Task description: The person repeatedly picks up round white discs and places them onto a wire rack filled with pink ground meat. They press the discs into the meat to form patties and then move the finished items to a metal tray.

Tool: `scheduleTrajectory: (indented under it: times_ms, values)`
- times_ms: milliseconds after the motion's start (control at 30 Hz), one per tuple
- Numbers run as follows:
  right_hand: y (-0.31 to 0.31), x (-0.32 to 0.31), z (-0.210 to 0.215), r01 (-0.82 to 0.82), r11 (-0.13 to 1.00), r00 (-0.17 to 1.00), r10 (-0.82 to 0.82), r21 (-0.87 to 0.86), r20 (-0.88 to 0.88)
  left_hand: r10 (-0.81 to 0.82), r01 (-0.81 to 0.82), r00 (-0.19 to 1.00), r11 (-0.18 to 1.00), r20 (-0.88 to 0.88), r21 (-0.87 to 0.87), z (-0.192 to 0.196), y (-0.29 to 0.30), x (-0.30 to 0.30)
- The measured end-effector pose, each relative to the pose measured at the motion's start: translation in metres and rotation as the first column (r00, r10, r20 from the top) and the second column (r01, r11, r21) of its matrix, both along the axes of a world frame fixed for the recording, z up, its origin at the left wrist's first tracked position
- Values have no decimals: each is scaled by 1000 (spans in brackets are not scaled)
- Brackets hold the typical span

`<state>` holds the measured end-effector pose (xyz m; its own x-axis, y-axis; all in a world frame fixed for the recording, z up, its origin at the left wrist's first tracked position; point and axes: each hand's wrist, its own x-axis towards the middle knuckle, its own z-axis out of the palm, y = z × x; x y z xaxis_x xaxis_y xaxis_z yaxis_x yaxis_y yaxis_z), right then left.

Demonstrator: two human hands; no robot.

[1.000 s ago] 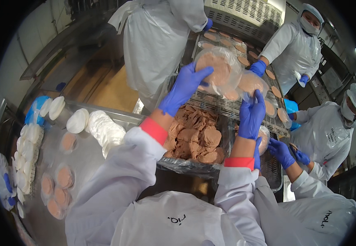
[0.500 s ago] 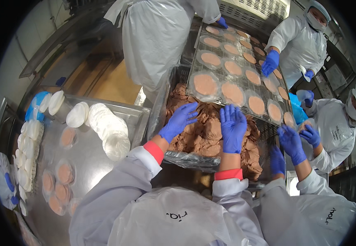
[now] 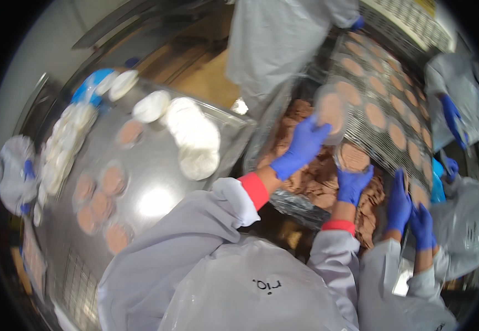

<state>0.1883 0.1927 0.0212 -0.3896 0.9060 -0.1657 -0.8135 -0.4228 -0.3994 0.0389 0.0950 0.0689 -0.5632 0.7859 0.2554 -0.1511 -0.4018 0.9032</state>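
Observation:
My gloved left hand [image 3: 303, 147] is closed on the edge of a round pink meat patty [image 3: 330, 110] on a clear film disc, lifted at the end of the wire conveyor belt [image 3: 356, 132]. Beside it, my gloved right hand [image 3: 353, 186] grips a second patty [image 3: 354, 158] from below, its fingers partly hidden under it. Under both hands stands a bin lined with dark plastic [image 3: 300, 211], filled with brown minced meat [image 3: 315, 190]. More patties on discs lie in rows along the belt.
On the left, a steel table [image 3: 156, 160] bears several patties [image 3: 102, 206], white paper discs [image 3: 192, 135] and a white stack [image 3: 68, 140]. Close on my right, a co-worker's gloved hands [image 3: 398, 204] are at the belt's edge. Other co-workers stand across and right of the belt.
Both my hands, open above the meat before, have reached the belt's end and taken a patty each. The whole view has swung, so the table and belt appear farther right.

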Motion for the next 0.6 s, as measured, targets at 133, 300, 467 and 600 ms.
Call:
scheduleTrajectory:
  times_ms: [133, 300, 467, 600]
  values:
    - [-80, -35, 12, -331, 944, 942, 329, -14, -68, 207, -176, 795, 978, -570, 110, -25, -56, -23]
    - [-109, -64, 43, -474, 880, 879, 474, 11, -45, 177, -581, 620, 758, -764, -296, -124, -189, -118]
    - [-41, -75, 108, -29, 597, 775, -493, 802, 395, 104, -653, 568, 661, -817, -370, -163, -233, -127]
    - [-39, -76, 99, -315, 348, 551, -691, 883, 468, 254, -640, 701, 636, -666, -431, -163, -223, -139]
